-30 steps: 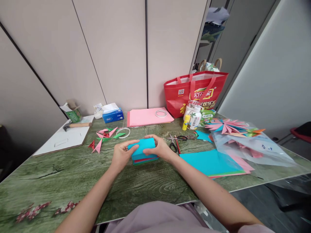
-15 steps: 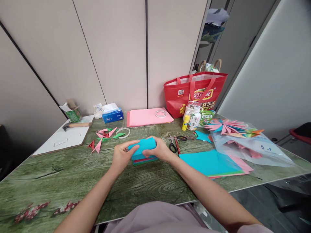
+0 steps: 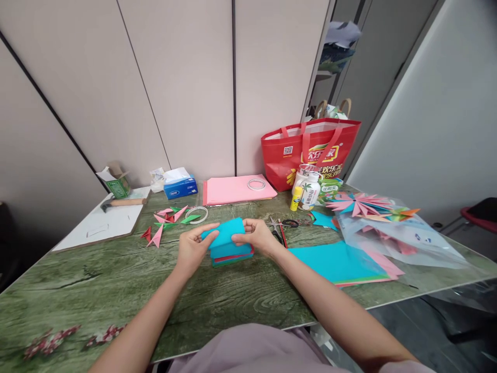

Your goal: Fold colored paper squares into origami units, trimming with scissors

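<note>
A small sheet of blue paper (image 3: 223,233) is held up between both hands. My left hand (image 3: 193,247) pinches its left end, thumb in front and fingers behind. At the right end, my right hand (image 3: 254,236) grips it the same way. Just below the sheet, a stack of coloured paper pieces (image 3: 233,257) in blue, red and green lies on the table; the sheet and the hands hide part of it. Folded pink, red and green paper points (image 3: 166,220) lie to the left, beside a roll of tape (image 3: 196,214).
Scissors (image 3: 276,228) and a red pencil (image 3: 283,235) lie right of my hands. Larger blue sheets (image 3: 337,261) and a plastic bag (image 3: 407,238) cover the right side. A glue stick (image 3: 296,199), bottle (image 3: 309,190) and red bag (image 3: 281,155) stand behind. A hammer (image 3: 124,201) rests on a white board (image 3: 97,223).
Both hands have lifted the blue sheet slightly and tilted it, shifting it a little left. More of the stack underneath now shows.
</note>
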Demonstrator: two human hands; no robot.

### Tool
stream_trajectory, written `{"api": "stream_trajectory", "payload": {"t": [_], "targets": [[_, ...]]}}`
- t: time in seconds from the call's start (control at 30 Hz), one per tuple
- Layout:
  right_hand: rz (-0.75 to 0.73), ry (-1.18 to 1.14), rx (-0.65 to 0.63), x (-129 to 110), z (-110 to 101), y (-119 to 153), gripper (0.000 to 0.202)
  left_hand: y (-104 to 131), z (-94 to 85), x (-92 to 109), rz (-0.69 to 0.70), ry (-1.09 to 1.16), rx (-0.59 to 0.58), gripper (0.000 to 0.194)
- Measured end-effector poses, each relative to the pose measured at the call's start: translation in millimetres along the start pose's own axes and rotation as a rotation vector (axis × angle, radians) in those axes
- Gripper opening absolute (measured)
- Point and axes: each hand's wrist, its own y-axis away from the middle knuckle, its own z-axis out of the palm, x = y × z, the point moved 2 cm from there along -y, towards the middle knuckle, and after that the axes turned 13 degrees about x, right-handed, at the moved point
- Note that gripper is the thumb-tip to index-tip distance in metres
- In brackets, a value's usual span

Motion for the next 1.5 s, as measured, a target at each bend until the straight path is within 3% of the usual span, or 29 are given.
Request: {"api": "stream_trajectory", "payload": {"t": [0.23, 0.53, 0.67, 0.8, 0.87, 1.03, 1.2, 1.37, 1.5], "targets": [[0.008, -0.006, -0.034, 0, -1, -1, 0.044, -2, -1.0, 0, 0.003, 0.042, 0.001, 0.026], [-0.008, 0.0, 0.03, -1, -3, -3, 0.043, -3, -1.6, -3, -0.004, 0.062, 0.0, 0.028], [-0.014, 0.044, -0.024, -2, -3, -2, 0.045, -5, -1.5, -5, -0.016, 0.016, -0.018, 0.028], [-0.131, 0.106, -0.039, -5, -2, 0, 0.047, -3, 3.5, -5, -0.03, -0.005, -0.169, 0.022], [-0.228, 0.148, -0.052, -6, -1, 1, 0.039, 0, 6.7, -4, -0.032, 0.019, -0.239, 0.018], [-0.371, 0.307, -0.158, -9, 2, 4, 0.02, 4, 10.8, -4, -0.07, 0.073, -0.276, 0.02], [-0.413, 0.4, -0.144, -11, 1, 5, 0.02, 3, 12.2, -5, -0.164, 0.138, -0.307, 0.04], [-0.433, 0.389, -0.039, -11, -1, 3, 0.019, 7, 13.4, -4, -0.406, 0.294, -0.334, 0.069], [-0.467, 0.365, 0.027, -13, -2, 3, 0.016, 15, 17.3, -6, -0.534, 0.334, -0.426, 0.051]]}}
